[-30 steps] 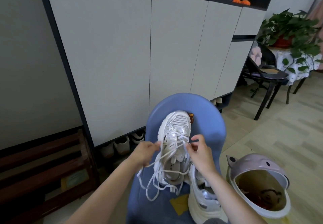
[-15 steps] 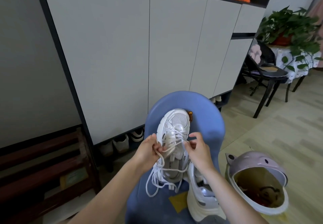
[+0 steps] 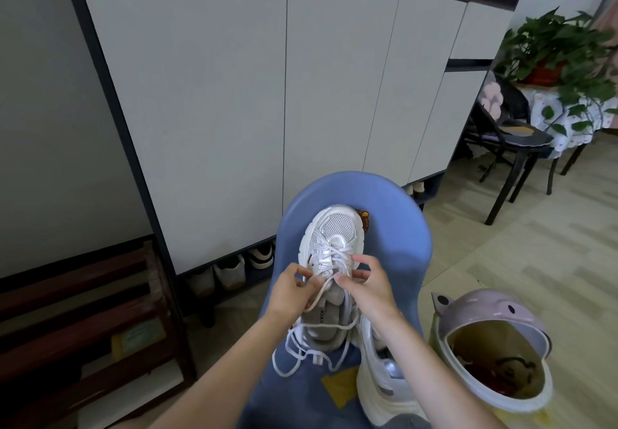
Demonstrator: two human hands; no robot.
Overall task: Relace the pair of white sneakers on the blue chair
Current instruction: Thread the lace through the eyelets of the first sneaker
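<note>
A white sneaker [image 3: 336, 231] lies toe-away on the blue chair [image 3: 401, 248]. Its white lace [image 3: 291, 355] crosses the upper eyelets and trails in loose loops over the seat. My left hand [image 3: 294, 289] pinches a lace strand at the shoe's left side, by the tongue. My right hand [image 3: 369, 283] pinches the lace at the right eyelets, fingers curled. A second white sneaker [image 3: 381, 385] stands on its side at the seat's near right, partly hidden under my right forearm.
A tall grey cabinet [image 3: 234, 94] with shoes beneath it stands behind the chair. A dark wooden rack [image 3: 83, 321] is at the left. An open pink bin [image 3: 495, 351] sits close on the right; a black chair [image 3: 511, 140] and a potted plant [image 3: 555, 50] stand farther right.
My two hands have drawn closer together over the shoe's tongue. The left hand moved in from the shoe's left side, taking the lace strand with it.
</note>
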